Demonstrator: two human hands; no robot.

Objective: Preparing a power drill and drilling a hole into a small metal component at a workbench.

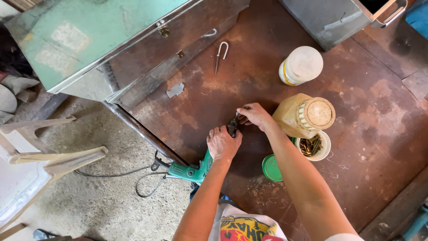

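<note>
Rusty brown metal forms the surface [249, 89]; a green-lidded metal box [111, 49] sits at its edge. Two capped plastic jars [303, 65] stand by one open tub of screws [314, 146]. The left hand [223, 143] grips one green drill [191, 169], the right hand [255, 115] pinches its chuck [233, 126]: seemingly bit-fitting, needing a steady twist.

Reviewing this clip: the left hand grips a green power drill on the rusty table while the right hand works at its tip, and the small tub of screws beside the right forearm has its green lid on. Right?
Not quite. The head view shows the tub of screws open; its green lid lies beside it on the rusty table. The rest holds: the left hand grips the green drill and the right hand works at its tip.
</note>
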